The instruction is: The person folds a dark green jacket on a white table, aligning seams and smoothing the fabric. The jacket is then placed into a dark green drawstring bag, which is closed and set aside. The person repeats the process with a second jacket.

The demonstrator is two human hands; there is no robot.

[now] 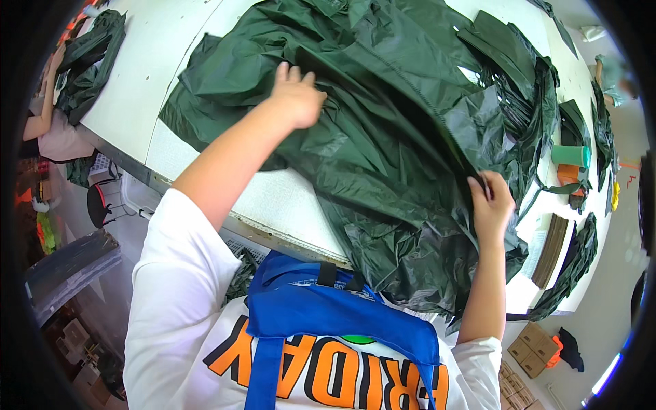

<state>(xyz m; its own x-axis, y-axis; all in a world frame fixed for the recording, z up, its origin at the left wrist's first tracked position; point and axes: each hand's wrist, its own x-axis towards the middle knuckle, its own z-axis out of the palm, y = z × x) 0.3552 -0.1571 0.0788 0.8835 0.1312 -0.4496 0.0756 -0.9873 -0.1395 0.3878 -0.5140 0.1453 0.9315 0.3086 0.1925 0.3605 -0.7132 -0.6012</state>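
A large dark green garment (369, 130) of thin, shiny fabric, with a long zipper (420, 96) along one edge, lies spread and creased over the white table. Fingers apart, my left hand (298, 99) rests on or just above its left part. My right hand (492, 198) pinches the garment's edge near the lower end of the zipper. Between the two hands the cloth falls in folds, and its lower part hangs over the table's near edge.
A green cup-like container (570, 156) and an orange box (567, 175) stand at the right. More dark green fabric (512, 75) is heaped at the far right. Another person's arm (46, 102) reaches to dark cloth (96, 61) at the far left. Cardboard boxes (533, 348) sit at the lower right.
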